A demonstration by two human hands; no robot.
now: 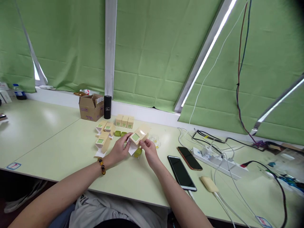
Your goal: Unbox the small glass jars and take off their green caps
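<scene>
Tan card sits between my two hands: a small carton [137, 136] with a green window, held tilted above the middle of the pale table [71, 142]. My left hand [122, 147] has its thumb and fingers clamped on the carton's left side, close to a white flap hanging below it. My right hand [149, 149] pinches the lower right edge, thumb on the near face; its other fingers are partly hidden from me. I wear a beaded bracelet [101, 166] on my left wrist.

Just below the carton, near me, is a green container [137, 153]; beyond my left hand stand two more green tubs [120, 134], side by side. Three closed cartons [124, 121] stand in a row at the far side of these. To the left are three cartons with loose flaps [103, 141]. Clear plastic pieces [156, 142] lie right of the carton, too blurred to make out. Farther right lie a white-edged phone [181, 172], a second phone [190, 158] and a power strip [217, 162].
</scene>
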